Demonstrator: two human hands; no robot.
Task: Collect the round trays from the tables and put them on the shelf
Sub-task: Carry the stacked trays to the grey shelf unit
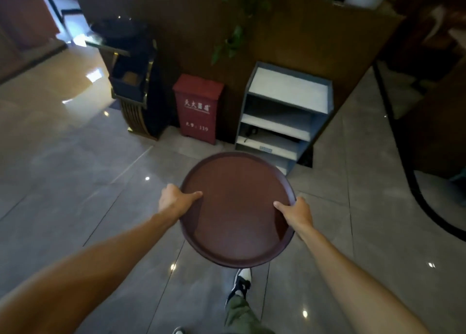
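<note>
A dark shoe and an olive-green trouser leg show over the glossy grey tiled floor. Above them, the left hand and right hand each close their fingers on opposite rims of the round, dark reddish-brown tray, held level in the air. Beyond stand a grey open shelf unit and, just left of it, a red box.

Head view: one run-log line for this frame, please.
phase: carrying | held: round brown tray, empty | left hand: on rim | right hand: on rim | target: grey shelf unit ahead, by red cabinet
</note>
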